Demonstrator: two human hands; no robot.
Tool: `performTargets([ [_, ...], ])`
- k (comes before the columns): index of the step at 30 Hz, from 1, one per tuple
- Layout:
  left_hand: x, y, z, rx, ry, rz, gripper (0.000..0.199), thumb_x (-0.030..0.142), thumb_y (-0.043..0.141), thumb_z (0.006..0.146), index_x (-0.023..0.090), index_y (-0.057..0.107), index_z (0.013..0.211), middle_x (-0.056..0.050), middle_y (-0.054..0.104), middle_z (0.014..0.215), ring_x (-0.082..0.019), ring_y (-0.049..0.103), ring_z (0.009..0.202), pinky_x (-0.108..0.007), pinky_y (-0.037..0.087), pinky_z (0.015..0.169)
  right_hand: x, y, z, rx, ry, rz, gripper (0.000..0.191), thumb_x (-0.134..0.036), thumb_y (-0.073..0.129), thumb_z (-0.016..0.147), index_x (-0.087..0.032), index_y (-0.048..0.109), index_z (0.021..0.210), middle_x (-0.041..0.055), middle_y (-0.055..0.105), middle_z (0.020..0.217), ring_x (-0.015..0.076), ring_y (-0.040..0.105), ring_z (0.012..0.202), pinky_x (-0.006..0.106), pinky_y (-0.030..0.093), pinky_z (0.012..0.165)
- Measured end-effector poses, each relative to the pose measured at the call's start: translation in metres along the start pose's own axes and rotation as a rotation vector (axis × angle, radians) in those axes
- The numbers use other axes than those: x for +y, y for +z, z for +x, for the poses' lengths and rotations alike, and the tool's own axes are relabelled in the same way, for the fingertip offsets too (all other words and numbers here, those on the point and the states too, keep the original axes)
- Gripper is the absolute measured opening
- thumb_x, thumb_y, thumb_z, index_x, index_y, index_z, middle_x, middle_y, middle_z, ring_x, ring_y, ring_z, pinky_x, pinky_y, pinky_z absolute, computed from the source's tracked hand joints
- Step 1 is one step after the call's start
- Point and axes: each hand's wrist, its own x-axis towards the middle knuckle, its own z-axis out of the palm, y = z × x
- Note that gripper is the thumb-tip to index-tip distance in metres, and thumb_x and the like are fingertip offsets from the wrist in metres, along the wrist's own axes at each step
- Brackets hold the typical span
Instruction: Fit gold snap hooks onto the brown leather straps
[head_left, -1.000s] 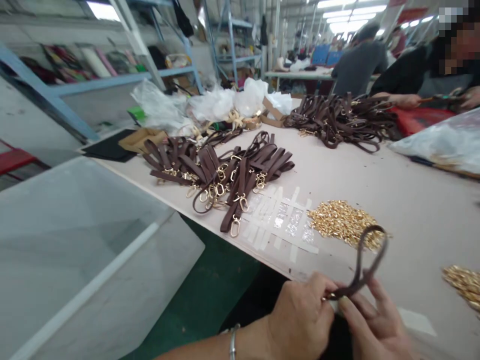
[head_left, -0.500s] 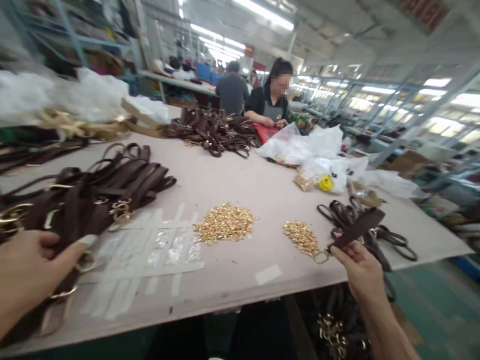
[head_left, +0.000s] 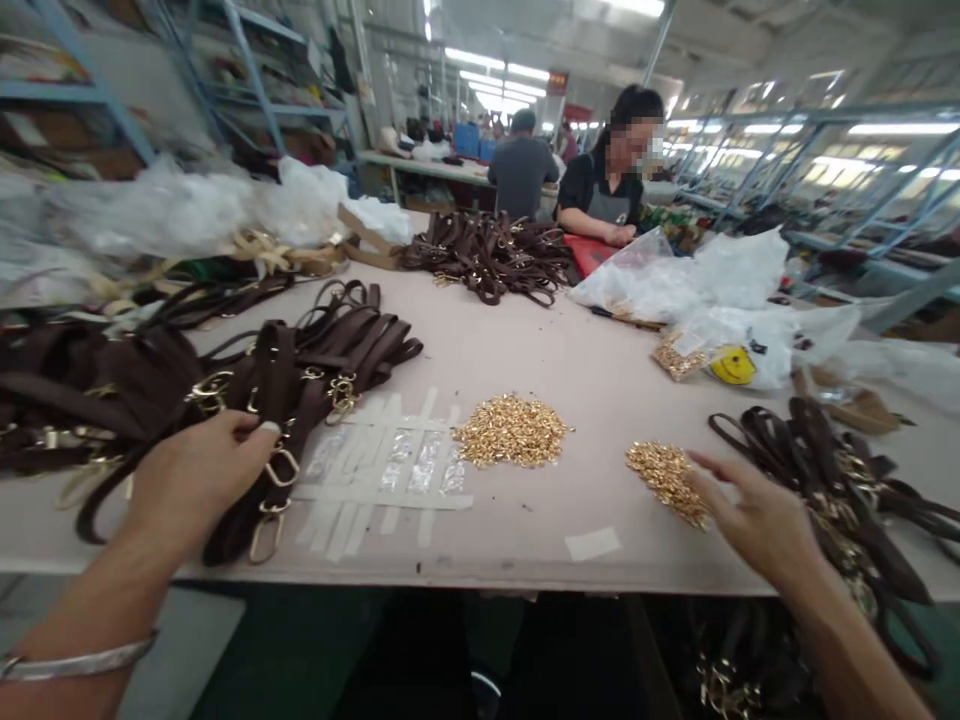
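My left hand (head_left: pixel 199 470) is closed on a dark brown strap (head_left: pixel 276 385) with gold metal rings, at the near edge of a heap of similar straps (head_left: pixel 360 345). Below those fingers hang gold oval rings (head_left: pixel 282 467). My right hand (head_left: pixel 757 515) is empty, its fingers stretched out and apart, with the fingertips at the edge of a small pile of gold metal pieces (head_left: pixel 664 480). Just right of that hand lies a bunch of brown straps (head_left: pixel 832 480) with gold hardware. A larger pile of gold pieces (head_left: pixel 514 430) sits mid-table.
Strips of pale tape (head_left: pixel 382 495) hold clear plastic to the tabletop (head_left: pixel 525 540). Further back are another strap heap (head_left: pixel 487 255) and clear plastic bags (head_left: pixel 720 290). A co-worker (head_left: pixel 611 190) works at the far side. More straps hang below the table's front edge at right.
My right hand has let go of the strap it held and now reaches to the small gold pile. My left hand appears further into view, still on straps; the view has turned left.
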Motion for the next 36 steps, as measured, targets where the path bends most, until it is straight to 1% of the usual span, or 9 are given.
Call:
performTargets([
  [2, 0.012, -0.002, -0.012, 0.008, -0.088, -0.134, 0.026, 0.041, 0.064, 0.079, 0.015, 0.065, 0.080, 0.007, 0.054, 0.059, -0.019, 0.060, 0.079, -0.041, 0.045, 0.094, -0.046, 0.036, -0.020, -0.082, -0.232, 0.140, 0.024, -0.036, 0.057, 0.092, -0.025, 0.070, 0.109, 0.0070, 0.074, 0.108, 0.0252, 0.068, 0.102, 0.042, 0.052, 0.093],
  [4, 0.021, -0.001, -0.019, 0.032, -0.129, -0.347, 0.026, 0.038, 0.062, 0.082, 0.013, 0.062, 0.088, 0.009, 0.059, 0.066, -0.011, 0.059, 0.072, -0.033, 0.049, 0.089, -0.086, 0.064, -0.032, -0.173, -0.367, 0.176, 0.023, -0.030, 0.053, 0.096, -0.024, 0.068, 0.112, 0.0060, 0.072, 0.112, 0.0238, 0.064, 0.107, 0.042, 0.050, 0.098],
  [7, 0.028, 0.002, -0.027, 0.040, -0.121, -0.561, 0.018, 0.029, 0.054, 0.088, 0.011, 0.055, 0.093, 0.008, 0.064, 0.074, -0.006, 0.063, 0.069, -0.027, 0.053, 0.081, -0.125, 0.090, -0.035, -0.237, -0.423, 0.113, 0.025, -0.025, 0.052, 0.097, -0.021, 0.066, 0.117, 0.0083, 0.070, 0.118, 0.0258, 0.060, 0.110, 0.045, 0.048, 0.099],
  [10, 0.030, 0.005, -0.039, -0.016, -0.176, -0.846, 0.012, 0.023, 0.059, 0.086, 0.013, 0.053, 0.090, 0.006, 0.068, 0.070, -0.008, 0.067, 0.064, -0.023, 0.055, 0.071, -0.143, 0.103, -0.029, -0.221, -0.420, 0.021, 0.029, -0.024, 0.051, 0.097, -0.019, 0.063, 0.123, 0.0105, 0.067, 0.123, 0.0285, 0.057, 0.113, 0.047, 0.046, 0.099],
  [14, 0.035, 0.019, -0.072, -0.166, -0.327, -1.076, 0.026, 0.027, 0.075, 0.076, 0.014, 0.057, 0.088, 0.003, 0.070, 0.067, -0.011, 0.068, 0.057, -0.020, 0.055, 0.059, -0.149, 0.115, -0.021, -0.164, -0.433, -0.071, 0.028, -0.019, 0.050, 0.097, -0.018, 0.064, 0.120, 0.0096, 0.070, 0.117, 0.0272, 0.059, 0.105, 0.043, 0.047, 0.095],
  [21, 0.050, 0.049, -0.131, -0.542, -0.350, -1.263, 0.026, 0.023, 0.079, 0.074, 0.015, 0.071, 0.097, 0.000, 0.071, 0.085, -0.010, 0.066, 0.072, -0.022, 0.055, 0.073, -0.146, 0.124, -0.007, -0.096, -0.415, -0.103, 0.018, -0.022, 0.053, 0.095, -0.017, 0.070, 0.096, 0.0079, 0.072, 0.088, 0.0255, 0.062, 0.083, 0.038, 0.047, 0.079],
  [28, 0.052, 0.055, -0.153, -0.610, -0.361, -1.294, 0.029, 0.015, 0.083, 0.069, 0.014, 0.075, 0.097, 0.000, 0.070, 0.086, -0.008, 0.061, 0.080, -0.017, 0.048, 0.077, -0.149, 0.124, 0.001, -0.160, -0.374, -0.191, 0.022, -0.026, 0.051, 0.094, -0.018, 0.071, 0.093, 0.0086, 0.073, 0.086, 0.0270, 0.064, 0.082, 0.038, 0.046, 0.078],
  [31, 0.049, 0.056, -0.156, -0.651, -0.404, -1.322, 0.025, 0.018, 0.079, 0.073, 0.014, 0.073, 0.097, -0.001, 0.069, 0.088, -0.008, 0.062, 0.074, -0.018, 0.051, 0.071, -0.147, 0.121, 0.001, -0.198, -0.358, -0.129, 0.027, -0.027, 0.046, 0.095, -0.017, 0.071, 0.092, 0.0106, 0.073, 0.089, 0.0282, 0.065, 0.088, 0.039, 0.046, 0.081],
  [36, 0.042, 0.057, -0.163, -0.760, -0.432, -1.344, 0.026, 0.033, 0.068, 0.084, 0.017, 0.065, 0.104, -0.005, 0.071, 0.086, -0.012, 0.064, 0.059, -0.018, 0.043, 0.045, -0.139, 0.100, -0.005, -0.335, -0.072, 0.180, 0.026, -0.041, 0.051, 0.091, -0.022, 0.069, 0.092, 0.0037, 0.074, 0.085, 0.0221, 0.067, 0.077, 0.032, 0.047, 0.071],
])
